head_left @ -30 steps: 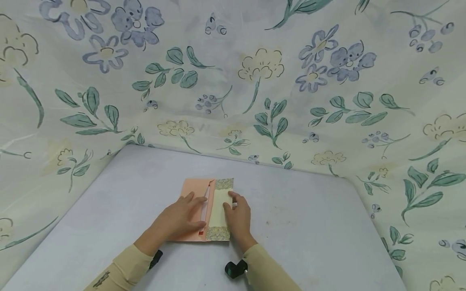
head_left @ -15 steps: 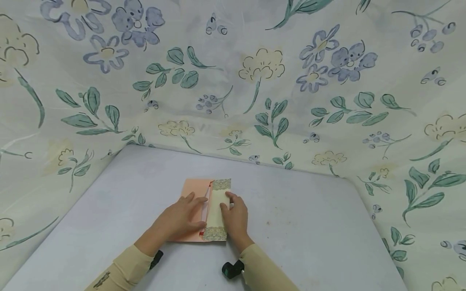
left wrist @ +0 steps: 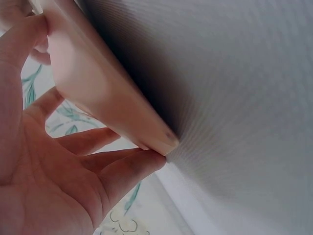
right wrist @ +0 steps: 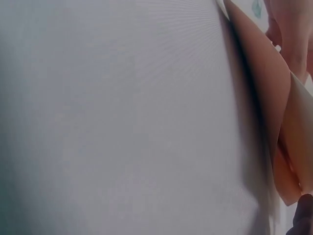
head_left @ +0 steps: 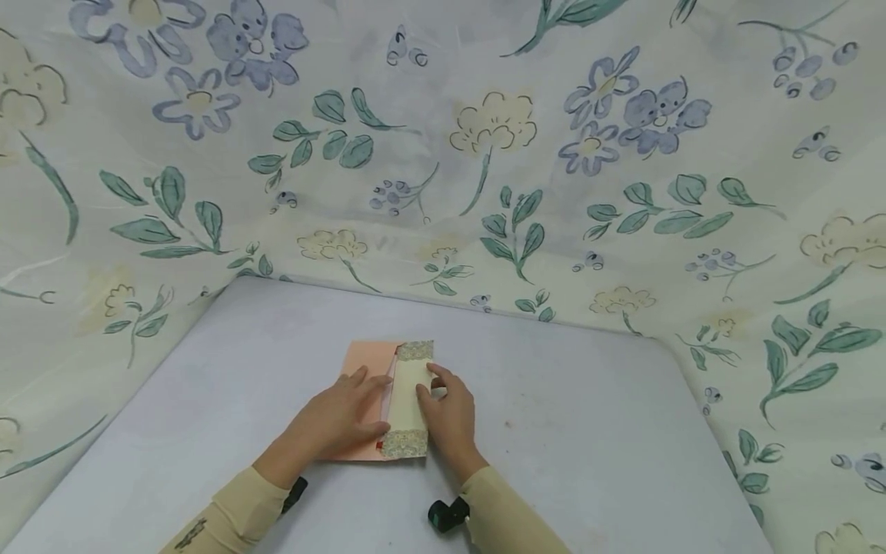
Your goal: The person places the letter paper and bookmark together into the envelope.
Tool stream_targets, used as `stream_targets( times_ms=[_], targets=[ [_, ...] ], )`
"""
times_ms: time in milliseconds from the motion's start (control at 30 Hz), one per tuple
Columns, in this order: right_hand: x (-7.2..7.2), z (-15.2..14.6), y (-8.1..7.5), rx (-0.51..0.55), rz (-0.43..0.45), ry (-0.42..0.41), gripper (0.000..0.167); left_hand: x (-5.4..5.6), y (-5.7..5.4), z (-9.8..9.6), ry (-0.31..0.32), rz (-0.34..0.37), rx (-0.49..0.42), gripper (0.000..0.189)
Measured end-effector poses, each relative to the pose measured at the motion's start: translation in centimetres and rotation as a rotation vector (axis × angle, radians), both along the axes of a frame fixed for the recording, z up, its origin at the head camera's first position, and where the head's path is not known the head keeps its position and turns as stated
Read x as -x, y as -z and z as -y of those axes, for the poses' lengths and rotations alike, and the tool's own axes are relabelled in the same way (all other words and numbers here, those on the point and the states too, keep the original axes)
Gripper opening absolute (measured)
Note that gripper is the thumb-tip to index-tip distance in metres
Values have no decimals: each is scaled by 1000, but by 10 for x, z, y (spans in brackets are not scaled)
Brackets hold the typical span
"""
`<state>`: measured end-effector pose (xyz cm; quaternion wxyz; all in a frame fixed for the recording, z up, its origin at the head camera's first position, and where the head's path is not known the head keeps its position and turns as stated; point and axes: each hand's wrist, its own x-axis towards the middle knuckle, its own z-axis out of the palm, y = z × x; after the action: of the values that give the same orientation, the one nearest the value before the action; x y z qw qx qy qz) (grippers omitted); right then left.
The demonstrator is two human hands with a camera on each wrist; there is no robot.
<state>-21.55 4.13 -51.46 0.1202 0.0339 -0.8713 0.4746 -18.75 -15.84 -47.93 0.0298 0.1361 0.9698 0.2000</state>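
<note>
A peach paper folder (head_left: 370, 355) lies on the table in the head view, with a cream panel (head_left: 408, 396) banded in floral print folded along its right side. My left hand (head_left: 339, 415) spreads its fingers over the peach part; in the left wrist view its fingertips rest along the peach surface (left wrist: 98, 88). With thumb and index finger my right hand (head_left: 451, 415) pinches the panel's right edge. A narrow pale strip and small red spots show between the two parts. From the right wrist view, the peach sheet (right wrist: 261, 63) bows up under the panel (right wrist: 304, 122).
The white table (head_left: 581, 431) carries a few small brown specks on the right. Floral cloth (head_left: 443, 154) hangs behind and at both sides. Black wrist devices show below the sleeves, the right one (head_left: 446, 514) standing close to the tabletop.
The cream panel has shifted left over the peach part, narrowing the pale strip between them. My right hand has moved slightly with it. The left hand stays in place.
</note>
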Motion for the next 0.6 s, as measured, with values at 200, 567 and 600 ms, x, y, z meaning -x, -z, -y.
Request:
stream_targets(
  times_ms=[200,567,600],
  targets=[
    [-2,-1,0,-1,-3,-11,28,0,1,2,1,-7,-6,75],
    [0,1,5,-72,-12,34,28,1,5,1,4,-18,-20,75],
    [0,1,5,-76,-13,38,28,2,6,1,4,-19,-20,75]
  ],
)
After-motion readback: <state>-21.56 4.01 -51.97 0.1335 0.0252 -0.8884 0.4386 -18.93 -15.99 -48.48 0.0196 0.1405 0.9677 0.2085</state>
